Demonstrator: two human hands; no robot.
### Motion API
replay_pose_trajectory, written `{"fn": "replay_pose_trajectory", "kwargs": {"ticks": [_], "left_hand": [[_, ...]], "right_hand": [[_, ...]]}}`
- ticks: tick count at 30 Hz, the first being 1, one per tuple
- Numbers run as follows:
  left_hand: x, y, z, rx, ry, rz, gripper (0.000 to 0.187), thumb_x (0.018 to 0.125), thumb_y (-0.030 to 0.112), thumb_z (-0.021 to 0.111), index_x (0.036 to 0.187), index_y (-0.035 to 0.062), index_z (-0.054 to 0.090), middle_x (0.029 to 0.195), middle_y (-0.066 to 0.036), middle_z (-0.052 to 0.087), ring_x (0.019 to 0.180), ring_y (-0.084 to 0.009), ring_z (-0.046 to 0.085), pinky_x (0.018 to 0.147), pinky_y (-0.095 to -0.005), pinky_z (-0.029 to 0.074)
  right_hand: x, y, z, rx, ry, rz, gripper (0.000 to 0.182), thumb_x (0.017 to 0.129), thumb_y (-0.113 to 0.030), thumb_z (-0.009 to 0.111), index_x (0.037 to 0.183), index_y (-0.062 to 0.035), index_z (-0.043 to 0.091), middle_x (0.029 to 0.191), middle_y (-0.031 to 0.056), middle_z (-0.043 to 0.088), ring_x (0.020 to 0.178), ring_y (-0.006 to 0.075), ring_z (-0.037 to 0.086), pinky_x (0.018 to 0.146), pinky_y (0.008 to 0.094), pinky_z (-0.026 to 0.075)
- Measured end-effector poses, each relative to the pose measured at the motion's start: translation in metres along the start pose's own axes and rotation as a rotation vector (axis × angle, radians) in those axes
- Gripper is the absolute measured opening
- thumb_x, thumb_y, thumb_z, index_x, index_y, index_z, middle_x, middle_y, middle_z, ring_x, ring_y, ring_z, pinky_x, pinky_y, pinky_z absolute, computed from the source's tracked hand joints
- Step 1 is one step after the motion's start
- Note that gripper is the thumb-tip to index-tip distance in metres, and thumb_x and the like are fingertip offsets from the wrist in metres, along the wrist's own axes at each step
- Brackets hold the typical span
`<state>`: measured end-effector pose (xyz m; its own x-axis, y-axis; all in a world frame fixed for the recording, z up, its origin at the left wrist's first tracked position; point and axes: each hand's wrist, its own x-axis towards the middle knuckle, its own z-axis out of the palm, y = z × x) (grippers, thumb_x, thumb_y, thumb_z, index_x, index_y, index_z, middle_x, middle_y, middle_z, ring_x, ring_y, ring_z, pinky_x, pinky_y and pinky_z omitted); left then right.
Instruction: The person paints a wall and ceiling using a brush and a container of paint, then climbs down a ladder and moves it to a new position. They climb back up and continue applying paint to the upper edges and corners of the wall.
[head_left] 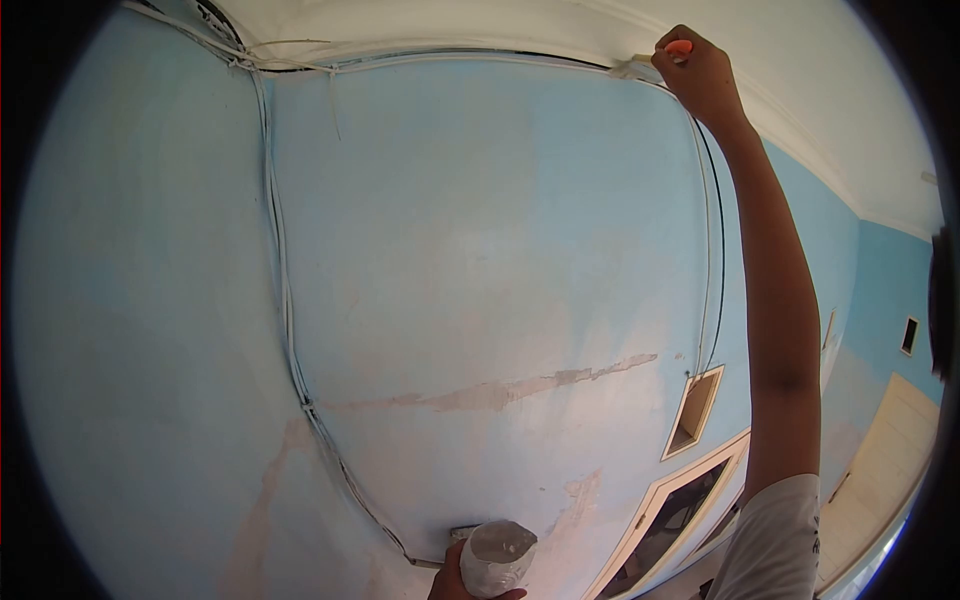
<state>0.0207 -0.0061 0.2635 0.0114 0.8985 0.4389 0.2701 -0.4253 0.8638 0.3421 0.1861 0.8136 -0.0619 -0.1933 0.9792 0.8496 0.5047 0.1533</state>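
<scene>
High at the upper right, my right hand (pixel 700 75) is closed around a paintbrush (pixel 679 47) with an orange handle. Its pale head reaches left to the cables and the trim (pixel 480 45) where wall meets ceiling; exact contact is hard to make out. At the bottom middle, my left hand (pixel 450 578) grips a cloudy, whitish plastic container (pixel 500 560). The container's mouth faces up, and its contents are not clear. Most of the left hand's fingers are hidden behind it.
White and black cables (pixel 278 230) run down the light blue wall (pixel 450 220) and along its top. A peeling patch (pixel 490 395) crosses the wall. To the right are a small framed opening (pixel 695 412), a window (pixel 665 520) and a pale door (pixel 880 470).
</scene>
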Motion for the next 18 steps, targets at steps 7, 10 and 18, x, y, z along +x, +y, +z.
{"fn": "replay_pose_trajectory", "kwargs": {"ticks": [7, 10, 18], "left_hand": [[0.009, 0.007, 0.000, 0.027, -0.017, -0.057, 0.115, 0.059, 0.036, 0.100, 0.148, 0.0014, 0.036, 0.144, -0.023, 0.052, 0.133, -0.0367, 0.053, 0.105, -0.0489, 0.048], [0.010, 0.009, 0.007, 0.046, -0.023, -0.051, 0.116, 0.059, 0.037, 0.099, 0.149, 0.0009, 0.035, 0.143, -0.023, 0.052, 0.133, -0.0365, 0.052, 0.105, -0.0489, 0.047], [-0.002, 0.005, -0.006, 0.118, -0.006, -0.002, 0.114, 0.060, 0.036, 0.100, 0.147, 0.0006, 0.036, 0.141, -0.023, 0.054, 0.131, -0.0363, 0.054, 0.106, -0.0483, 0.047]], "right_hand": [[0.008, -0.092, 0.010, 0.615, -0.275, 0.208, 0.014, 0.101, -0.013, 0.062, 0.097, 0.0003, 0.063, 0.089, 0.0115, 0.068, 0.080, 0.0164, 0.069, 0.076, 0.0292, 0.061], [0.001, -0.093, 0.017, 0.835, -0.294, 0.236, 0.013, 0.102, -0.013, 0.061, 0.100, 0.0003, 0.063, 0.092, 0.0100, 0.069, 0.081, 0.0168, 0.069, 0.074, 0.0303, 0.061], [-0.053, 0.056, 0.005, 0.464, 0.180, 0.356, 0.018, 0.098, -0.019, 0.066, 0.102, -0.0012, 0.064, 0.089, 0.0093, 0.071, 0.077, 0.0164, 0.075, 0.069, 0.0287, 0.061]]}}
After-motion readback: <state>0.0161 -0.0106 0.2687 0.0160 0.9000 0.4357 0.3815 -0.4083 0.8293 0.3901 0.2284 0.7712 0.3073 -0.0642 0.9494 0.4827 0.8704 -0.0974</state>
